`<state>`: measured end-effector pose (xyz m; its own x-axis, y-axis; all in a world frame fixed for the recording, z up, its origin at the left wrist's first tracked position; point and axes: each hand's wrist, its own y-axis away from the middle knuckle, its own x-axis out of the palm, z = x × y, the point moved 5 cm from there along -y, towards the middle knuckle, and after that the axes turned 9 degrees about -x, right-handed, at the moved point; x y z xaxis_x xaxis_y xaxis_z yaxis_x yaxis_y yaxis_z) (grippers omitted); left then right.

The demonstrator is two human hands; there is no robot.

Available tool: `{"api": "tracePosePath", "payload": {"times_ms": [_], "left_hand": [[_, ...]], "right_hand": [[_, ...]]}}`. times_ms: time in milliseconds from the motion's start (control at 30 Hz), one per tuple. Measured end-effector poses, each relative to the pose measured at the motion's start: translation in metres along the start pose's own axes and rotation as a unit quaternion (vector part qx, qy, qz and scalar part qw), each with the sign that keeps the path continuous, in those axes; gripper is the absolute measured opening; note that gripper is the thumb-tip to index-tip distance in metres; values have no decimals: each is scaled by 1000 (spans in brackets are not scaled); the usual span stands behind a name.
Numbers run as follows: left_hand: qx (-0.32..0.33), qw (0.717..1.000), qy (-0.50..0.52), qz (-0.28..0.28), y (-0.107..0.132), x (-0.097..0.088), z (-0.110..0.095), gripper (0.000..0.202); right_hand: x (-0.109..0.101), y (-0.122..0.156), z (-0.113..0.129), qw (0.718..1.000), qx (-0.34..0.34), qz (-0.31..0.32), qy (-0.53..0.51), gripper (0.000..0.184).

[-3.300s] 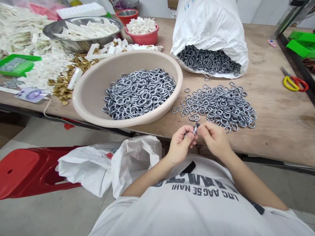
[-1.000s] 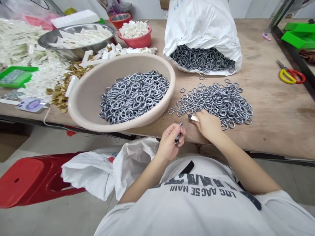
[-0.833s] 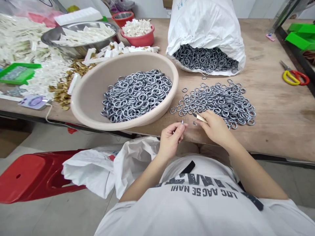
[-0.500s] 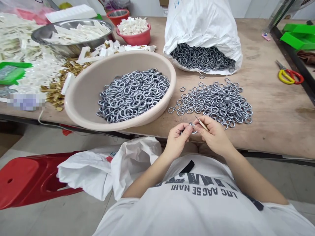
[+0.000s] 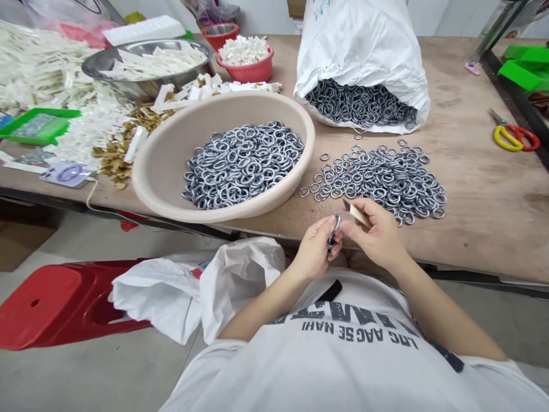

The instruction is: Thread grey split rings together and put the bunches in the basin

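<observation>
My left hand (image 5: 315, 253) and my right hand (image 5: 374, 232) meet at the table's front edge, both closed. Between their fingertips is a small metal ring (image 5: 337, 222); the left hand also grips several rings stacked in its fingers. A thin tan blade-like tool (image 5: 355, 213) sticks out of the right hand. Just beyond them lies a loose pile of grey metal rings (image 5: 381, 180) on the wooden table (image 5: 480, 189). A beige basin (image 5: 171, 149) of the same rings sits to the left.
A white sack (image 5: 364, 51) spills rings at the back. Left are white plastic parts, a steel bowl (image 5: 141, 57), a red bowl (image 5: 246, 63), a green tray (image 5: 36, 123). Scissors (image 5: 514, 137) lie far right. A white bag (image 5: 193, 286) and red stool (image 5: 64, 303) are below.
One second ago my right hand was at the ring pile picking up a ring while the left waited. The right hand then came back and now meets the left with the ring.
</observation>
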<state>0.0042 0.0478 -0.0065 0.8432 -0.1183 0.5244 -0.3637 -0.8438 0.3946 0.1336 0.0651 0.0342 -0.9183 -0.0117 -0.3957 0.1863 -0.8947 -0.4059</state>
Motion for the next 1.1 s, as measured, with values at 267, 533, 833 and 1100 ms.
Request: {"api": "tracePosePath", "payload": {"times_ms": [267, 533, 833, 1100], "left_hand": [[-31, 998, 48, 1, 2, 5, 0, 36], [-22, 997, 65, -31, 2, 2, -2, 33], [-43, 998, 34, 25, 10, 8, 1, 38], [24, 999, 26, -38, 7, -19, -12, 30]], "right_hand": [[-2, 3, 12, 991, -88, 13, 97, 25], [6, 15, 24, 944, -150, 65, 286, 36], [-8, 4, 1, 968, -50, 62, 237, 39], [6, -46, -27, 892, -2, 139, 431, 33]]}}
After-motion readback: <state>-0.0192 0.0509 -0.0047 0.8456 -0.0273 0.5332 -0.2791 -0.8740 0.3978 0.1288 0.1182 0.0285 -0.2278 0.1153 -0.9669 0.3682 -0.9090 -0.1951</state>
